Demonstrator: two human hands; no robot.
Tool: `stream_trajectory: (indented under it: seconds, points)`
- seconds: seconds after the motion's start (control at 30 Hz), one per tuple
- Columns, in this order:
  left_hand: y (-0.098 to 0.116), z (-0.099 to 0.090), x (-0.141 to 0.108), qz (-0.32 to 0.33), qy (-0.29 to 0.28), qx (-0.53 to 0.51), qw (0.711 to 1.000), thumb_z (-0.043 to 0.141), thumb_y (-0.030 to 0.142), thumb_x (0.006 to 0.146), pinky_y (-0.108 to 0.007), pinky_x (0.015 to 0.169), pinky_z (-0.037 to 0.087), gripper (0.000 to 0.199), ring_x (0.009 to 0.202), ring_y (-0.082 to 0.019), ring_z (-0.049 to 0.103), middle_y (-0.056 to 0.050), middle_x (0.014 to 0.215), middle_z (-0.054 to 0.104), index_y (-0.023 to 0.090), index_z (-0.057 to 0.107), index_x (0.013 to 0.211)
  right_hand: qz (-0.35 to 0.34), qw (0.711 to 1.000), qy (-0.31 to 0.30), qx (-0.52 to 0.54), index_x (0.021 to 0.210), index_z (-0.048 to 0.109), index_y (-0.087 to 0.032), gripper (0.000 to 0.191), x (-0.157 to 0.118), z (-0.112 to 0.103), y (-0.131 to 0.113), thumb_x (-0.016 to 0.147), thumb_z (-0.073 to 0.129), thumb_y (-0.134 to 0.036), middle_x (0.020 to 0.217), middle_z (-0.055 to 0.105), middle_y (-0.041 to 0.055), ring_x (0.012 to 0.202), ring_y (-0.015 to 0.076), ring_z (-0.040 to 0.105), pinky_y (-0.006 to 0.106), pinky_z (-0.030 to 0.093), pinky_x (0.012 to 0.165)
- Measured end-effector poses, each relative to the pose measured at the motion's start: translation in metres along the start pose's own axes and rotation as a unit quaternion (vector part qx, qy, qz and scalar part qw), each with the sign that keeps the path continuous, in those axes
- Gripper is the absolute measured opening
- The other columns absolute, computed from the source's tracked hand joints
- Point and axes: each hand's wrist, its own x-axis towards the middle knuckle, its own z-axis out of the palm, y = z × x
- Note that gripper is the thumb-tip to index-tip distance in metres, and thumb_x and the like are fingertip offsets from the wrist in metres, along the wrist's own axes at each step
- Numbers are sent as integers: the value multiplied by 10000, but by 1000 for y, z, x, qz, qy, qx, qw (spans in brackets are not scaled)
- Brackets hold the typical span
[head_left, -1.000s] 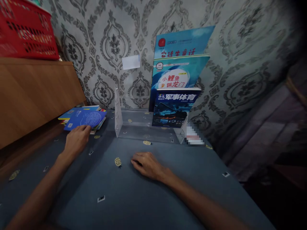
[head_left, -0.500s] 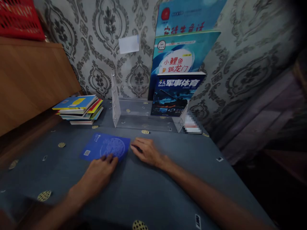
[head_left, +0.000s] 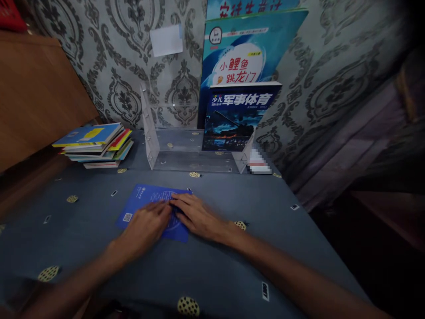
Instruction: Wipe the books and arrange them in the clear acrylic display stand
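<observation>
Two-handed, touched the blue book (head_left: 145,198) on the desk (head_left: 212,274) with left hand (head_left: 146,225) and right hand (head_left: 198,217); could not tell open from closed. Beyond, saw upright books (head_left: 232,119) in a clear rack (head_left: 150,137) and, left of that, a book stack (head_left: 96,144).

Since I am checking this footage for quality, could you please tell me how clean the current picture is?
Head view: dim overall, darkest at the right; head view: the left forearm is smeared, the curtain soft; head view: the tank-cover book has a readable title; head view: pixelation masks an item beside the clear rack.
</observation>
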Motion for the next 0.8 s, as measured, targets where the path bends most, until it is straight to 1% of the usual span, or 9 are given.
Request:
stream_trajectory:
  seconds: [0.07,0.13,0.2,0.27,0.37,0.5,0.6,0.7,0.8]
  points:
    - [-24,0,2,-75,7,56,996,437,126,981,-453,1022,524,279,1218,-287,644,-169,1300,675,135,632,1179,-9,1000,-12,-15,1334,601,-169,351,0,-1,-1,1019,477,-265,1439,579,146,1336,253,530,492,422,1139]
    - [-44,-1,1,-142,-5,83,986,422,176,996,-462,1010,526,286,1214,-311,649,-200,1319,661,123,641,1174,-11,999,-21,-24,1338,602,-168,360,1,-3,-3,1023,478,-290,1448,572,149,1350,253,519,501,407,1147]
    - [-58,-2,-3,-181,-22,81,980,392,225,1011,-457,964,552,318,1166,-318,676,-204,1296,676,126,640,1182,3,999,-32,-35,1363,584,-146,397,3,-7,-5,1015,504,-319,1466,555,166,1369,262,506,515,375,1169]
    - [-65,0,-7,-189,-22,68,979,356,238,1014,-475,965,552,358,1196,-327,658,-207,1331,656,123,627,1218,37,997,-38,-55,1393,557,-119,456,3,-10,-5,1003,527,-353,1489,527,192,1388,283,491,547,325,1194]
    - [-68,6,-12,-174,5,58,983,316,223,1007,-518,1023,513,401,1275,-335,603,-214,1392,610,106,616,1246,93,991,-34,-85,1419,533,-104,495,2,-12,-3,1003,517,-372,1513,493,213,1408,312,471,600,275,1205]
    - [-69,14,-12,-166,24,63,984,316,215,1005,-509,1044,499,416,1271,-335,606,-223,1378,618,80,613,1263,122,987,-34,-101,1439,511,-69,510,-4,-9,-12,1010,500,-345,1512,491,219,1446,330,418,613,197,1233]
    - [-68,15,-10,-163,3,85,983,311,202,1007,-490,1058,486,431,1281,-340,597,-237,1394,601,47,600,1287,79,992,-62,-76,1444,491,-30,559,-9,-2,-32,1008,509,-380,1514,487,226,1469,338,377,608,165,1246]
    - [-67,14,-9,-162,-9,97,982,295,185,1006,-480,1068,475,441,1296,-344,583,-241,1410,585,34,598,1289,-13,995,-99,-31,1459,478,-75,559,-13,6,-54,1011,511,-407,1528,484,185,1474,292,379,560,196,1253]
    - [-67,15,-10,-168,10,87,982,304,199,1005,-483,1054,485,432,1273,-341,602,-234,1396,601,53,609,1273,-69,990,-121,-7,1454,484,-112,515,-15,9,-67,1018,514,-384,1536,486,147,1466,246,398,491,240,1254]
